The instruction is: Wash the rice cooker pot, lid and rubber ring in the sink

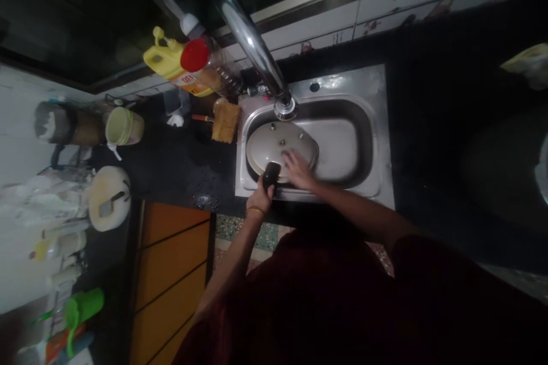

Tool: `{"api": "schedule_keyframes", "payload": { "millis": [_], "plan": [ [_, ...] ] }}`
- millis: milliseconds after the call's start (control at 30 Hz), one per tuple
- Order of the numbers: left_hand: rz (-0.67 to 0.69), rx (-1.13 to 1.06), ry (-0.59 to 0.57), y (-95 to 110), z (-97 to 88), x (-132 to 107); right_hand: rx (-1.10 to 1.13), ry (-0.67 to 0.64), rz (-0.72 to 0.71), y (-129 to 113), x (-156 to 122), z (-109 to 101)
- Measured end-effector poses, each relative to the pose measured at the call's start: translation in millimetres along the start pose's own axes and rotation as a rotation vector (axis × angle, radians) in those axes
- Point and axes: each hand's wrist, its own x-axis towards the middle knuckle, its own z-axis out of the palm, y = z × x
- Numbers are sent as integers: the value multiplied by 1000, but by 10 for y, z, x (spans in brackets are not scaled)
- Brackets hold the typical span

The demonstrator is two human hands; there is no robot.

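Note:
In the sink (381, 142) lies a broad, pale, rounded vessel (265, 151), its domed face up, with several small stubs on it and a black handle at its near edge. It looks like an upturned pan, though I cannot tell its exact kind. My left hand (262, 194) is closed round the black handle (272, 175). My right hand (297, 170) rests with fingers stretched out on the pale surface, slightly blurred; nothing shows in it. Above the vessel hangs the spout of the curved metal faucet (252, 40); I cannot make out any running water.
Left of the sink lie a brown sponge-like block (226, 122) and a tool with a red handle (200, 118). Behind them stand a yellow jug (166, 63) and a red-lidded jar (197, 56). Farther left are a pale bucket (124, 126) and a round cutting board (109, 197).

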Motion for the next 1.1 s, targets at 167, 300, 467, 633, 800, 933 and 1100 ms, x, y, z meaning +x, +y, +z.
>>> {"api": "schedule_keyframes", "payload": {
  "millis": [167, 300, 467, 633, 800, 933, 1100],
  "plan": [
    [147, 661, -1, 36, -22, 42, -65, 3, 26, 66, 114, -60],
    [157, 824, 74, 158, 59, 62, -145, -29, 12, 67, 329, -150],
    [158, 880, 63, 349, 168, 174, -203, -72, -38, 199, 664, -288],
    [153, 854, 51, 370, 180, 213, -218, -56, -148, 301, 440, -232],
    [152, 835, 54, 355, 173, 195, -255, -117, -71, 260, 693, -332],
    [164, 827, 66, 336, 184, 207, -247, -82, -185, 247, 528, -327],
    [162, 828, 55, 333, 179, 212, -230, -75, -56, 214, 426, -297]
  ]
}}
